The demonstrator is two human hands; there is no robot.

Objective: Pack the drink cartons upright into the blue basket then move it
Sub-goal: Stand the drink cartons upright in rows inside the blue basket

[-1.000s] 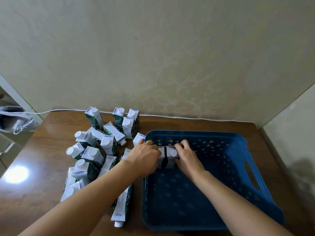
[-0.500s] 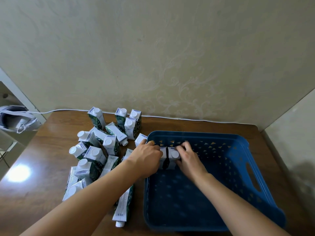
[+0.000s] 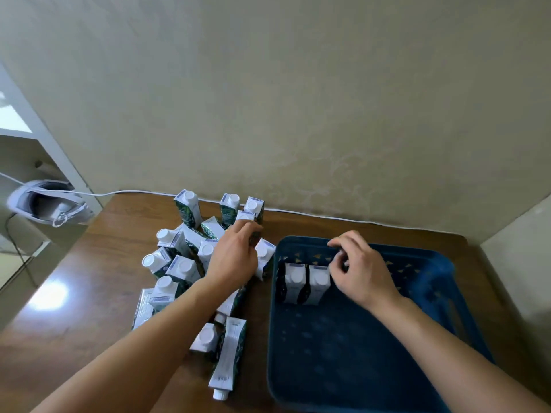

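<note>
Moved off the 2 cartons [image 3: 307, 281], now standing upright in the basket [image 3: 441, 281] far-left corner. Left hand [image 3: 235, 257] out over the counter [image 3: 89, 293] pile, fingers curled around a carton [image 3: 245, 218]. Right hand [image 3: 362, 268] above the basket, fingers loosely curled, holding nothing.

Wall: pale beige wallpaper [image 3: 298, 99] fills the upper view, a faint scrolling pattern showing on it beyond the fingertips.
Side wall: a second pale wall [image 3: 518, 248] meets it in a corner far to the right of the fingers.
Table: glossy brown wooden top [image 3: 89, 293], running right up against the wallpaper.
Cable: a thin white cord [image 3: 328, 216] trails along the table's far edge, beyond the fingertips.
Light: a bright glare spot [image 3: 47, 293] sits on the wood, well left of the fingers.
Left side: a white frame [image 3: 38, 138], and below it a white shoe [image 3: 44, 204], slightly blurred.
</note>
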